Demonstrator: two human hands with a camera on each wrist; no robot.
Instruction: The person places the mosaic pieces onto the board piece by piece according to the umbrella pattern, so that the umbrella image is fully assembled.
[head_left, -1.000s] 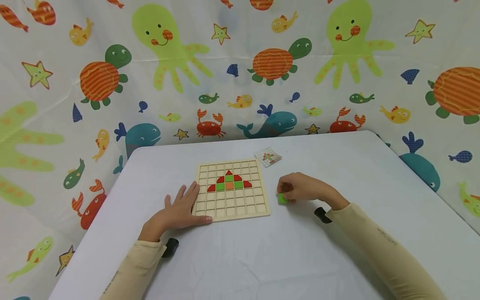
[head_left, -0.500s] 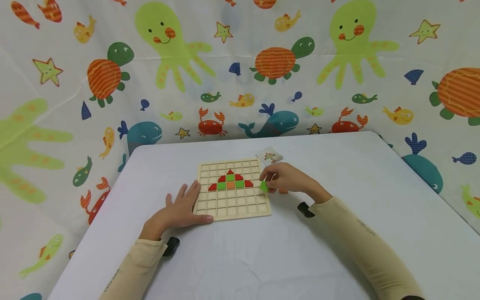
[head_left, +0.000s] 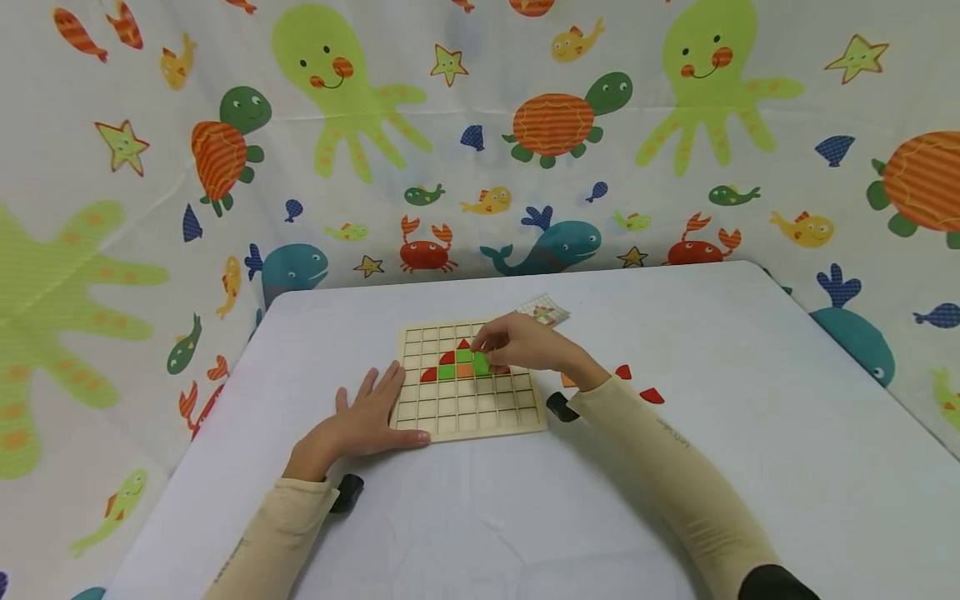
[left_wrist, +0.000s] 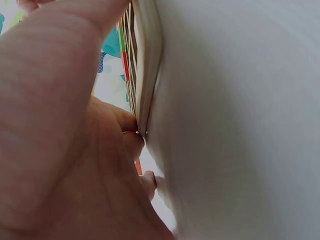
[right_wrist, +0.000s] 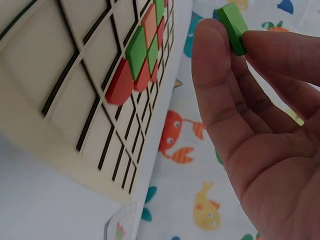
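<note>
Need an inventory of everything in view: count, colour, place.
Grid board: 1, pale wood, on table
Board tiles: 5 red, 3 green, 1 orange, on board
Held tile: 1, green, in right hand
Loose tiles: 2 red, 1 orange, right of board
Printed card: 1, white, by board's far-right corner
Table: 1, white, beneath board
Sea-animal backdrop: panel count unclear, mostly white, around table
Wrist devices: 2, black, at wrists
Dark band: 1, black, on right sleeve
Sleeves: 2, beige, on arms
Left hand: 1, bare, at board's left edge
Right hand: 1, bare, over board

Green tile [right_wrist: 232, 29], gridded beige board [head_left: 467, 410]
</note>
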